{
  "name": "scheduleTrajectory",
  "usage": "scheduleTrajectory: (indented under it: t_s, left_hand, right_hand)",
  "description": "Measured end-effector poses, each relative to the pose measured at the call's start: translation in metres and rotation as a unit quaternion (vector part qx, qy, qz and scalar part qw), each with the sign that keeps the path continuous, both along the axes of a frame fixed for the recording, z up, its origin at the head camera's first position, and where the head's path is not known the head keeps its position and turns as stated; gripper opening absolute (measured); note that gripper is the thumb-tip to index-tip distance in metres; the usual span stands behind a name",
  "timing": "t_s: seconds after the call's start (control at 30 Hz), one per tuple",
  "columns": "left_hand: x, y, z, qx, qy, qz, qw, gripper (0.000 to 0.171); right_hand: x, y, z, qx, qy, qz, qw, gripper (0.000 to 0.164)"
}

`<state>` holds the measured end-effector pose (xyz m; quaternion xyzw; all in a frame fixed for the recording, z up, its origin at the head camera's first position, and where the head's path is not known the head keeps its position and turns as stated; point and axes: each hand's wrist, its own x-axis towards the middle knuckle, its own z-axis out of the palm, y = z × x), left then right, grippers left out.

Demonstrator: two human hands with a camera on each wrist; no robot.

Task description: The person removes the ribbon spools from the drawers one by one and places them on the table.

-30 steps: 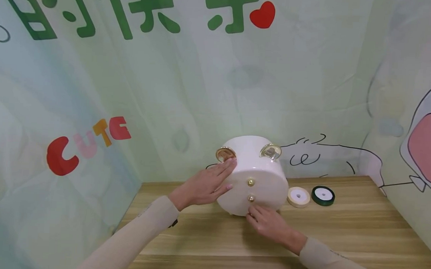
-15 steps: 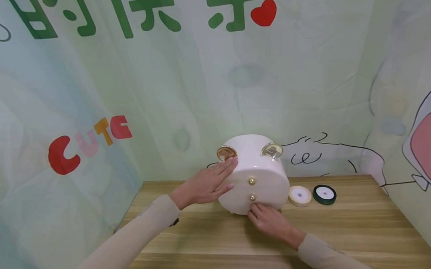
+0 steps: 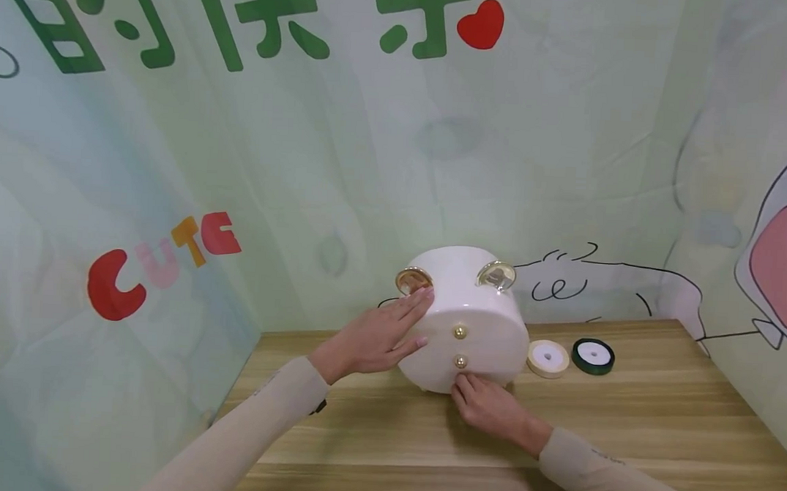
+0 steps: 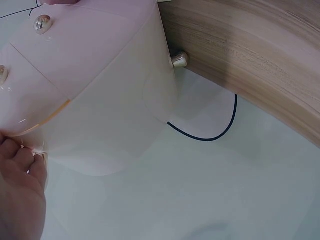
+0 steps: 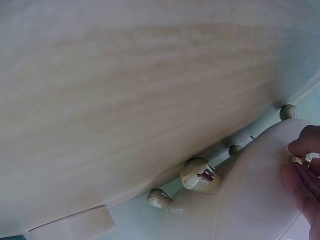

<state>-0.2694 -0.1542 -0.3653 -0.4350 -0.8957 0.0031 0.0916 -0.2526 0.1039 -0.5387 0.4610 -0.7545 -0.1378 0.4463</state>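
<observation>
White box [image 3: 457, 308] is standing on the table [image 3: 372, 442], front facing me, axis running toward the backdrop [image 3: 542, 164]; my left hand [image 3: 375, 339] is resting straight-fingered against it, my right hand [image 3: 488, 406] pinching a gold knob [image 5: 295, 160].

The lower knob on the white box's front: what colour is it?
Shiny gold; the lower knob shows best in the head view.

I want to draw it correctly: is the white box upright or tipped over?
Upright: the white box has its gold ears on top and a small foot beneath.
</observation>
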Motion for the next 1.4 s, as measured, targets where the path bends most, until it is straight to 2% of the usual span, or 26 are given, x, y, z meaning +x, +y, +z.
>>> scheduleTrajectory:
  t_s: [0.1, 0.23, 0.53, 0.8, 0.9, 1.1, 1.4]
  left_hand:
    - [0.001, 0.0, 0.001, 0.0, -0.005, 0.002, 1.0, 0.072]
    - [0.001, 0.0, 0.001, -0.002, -0.01, 0.005, 0.9999, 0.073]
    - [-0.001, -0.001, 0.002, -0.012, 0.003, -0.004, 0.9999, 0.073]
    - [0.001, 0.0, 0.007, -0.014, -0.002, 0.0, 0.9999, 0.072]
    - [0.001, 0.0, 0.006, -0.017, 0.003, 0.001, 0.9999, 0.072]
    - [0.0, 0.0, 0.004, -0.022, 0.009, 0.003, 0.9997, 0.073]
    - [-0.001, -0.001, 0.002, -0.017, 0.01, 0.0, 0.9998, 0.073]
  right_hand:
    - [0.001, -0.001, 0.0, 0.004, 0.006, -0.004, 1.0, 0.064]
    - [0.002, -0.002, 0.0, 0.007, 0.01, -0.011, 1.0, 0.064]
    - [0.0, -0.002, -0.002, -0.001, 0.023, -0.007, 1.0, 0.063]
    - [0.002, -0.002, -0.001, -0.012, 0.015, 0.015, 1.0, 0.044]
    - [0.004, -0.002, -0.001, -0.014, 0.012, 0.017, 1.0, 0.045]
    - [0.011, -0.002, 0.001, -0.005, 0.01, 0.013, 1.0, 0.06]
    - [0.026, -0.003, 0.0, -0.009, 0.027, 0.018, 0.999, 0.059]
